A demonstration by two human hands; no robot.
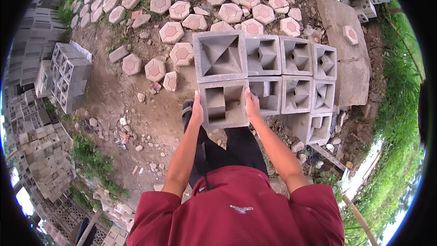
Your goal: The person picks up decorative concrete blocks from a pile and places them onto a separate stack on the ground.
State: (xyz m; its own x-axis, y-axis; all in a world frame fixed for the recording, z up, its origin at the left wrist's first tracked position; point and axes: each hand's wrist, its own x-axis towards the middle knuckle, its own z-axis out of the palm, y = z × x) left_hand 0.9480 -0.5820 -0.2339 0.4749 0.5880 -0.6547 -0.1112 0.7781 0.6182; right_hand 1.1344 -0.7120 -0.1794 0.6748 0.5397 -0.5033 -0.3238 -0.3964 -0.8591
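A square grey concrete ventilation block (215, 109) with angled inner fins is held between my two hands, its open face turned up toward me. My left hand (197, 108) presses flat along its left side. On the opposite side my right hand (251, 104) grips the block, thumb at the upper edge and the other fingers mostly hidden. Just beyond it, a similar block (223, 55) with a diagonal fin lines up edge to edge. To the right stand two rows of such blocks (297, 55), close against each other. I cannot tell whether the held block is resting on anything.
One more vent block (318, 128) sits nearer, at the right. Loose hexagonal pavers (154, 69) with pink centres cover the ground ahead. A stack of blocks (68, 75) stands at left. A concrete slab (343, 50) lies right, beside grass (396, 118). Rubble (152, 166) is scattered near my feet.
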